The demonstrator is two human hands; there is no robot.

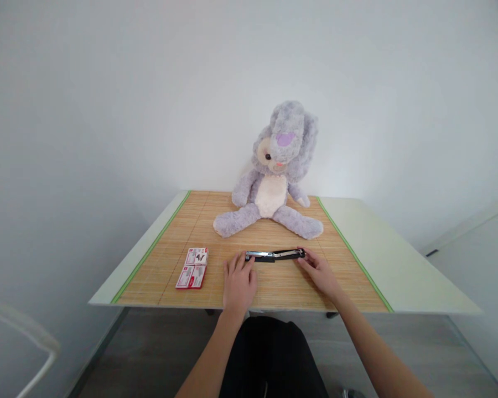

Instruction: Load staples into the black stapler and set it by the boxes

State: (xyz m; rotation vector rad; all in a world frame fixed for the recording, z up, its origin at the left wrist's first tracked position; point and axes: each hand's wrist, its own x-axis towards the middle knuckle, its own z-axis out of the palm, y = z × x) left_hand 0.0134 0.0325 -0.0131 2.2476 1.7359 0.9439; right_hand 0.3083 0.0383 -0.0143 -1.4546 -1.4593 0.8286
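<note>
A black stapler [265, 258] lies unfolded on the bamboo mat [216, 246], its silver staple channel showing and its two arms spread nearly in a straight line. My left hand [239, 283] rests on the mat and has the stapler's left end between thumb and index finger; the other fingers stretch forward. At the opposite end, my right hand [320, 275] pinches the stapler's right tip between thumb and fingers. Left of my left hand sit two small red-and-white boxes, one box [197, 256] behind the other box [191, 277], with printed pictures on top.
A grey plush rabbit [270, 196] sits at the back of the mat against the white wall [149, 110], legs spread toward me. The white table [377, 243] extends beyond the mat's green edges. A white curved bar [22, 323] appears at lower left.
</note>
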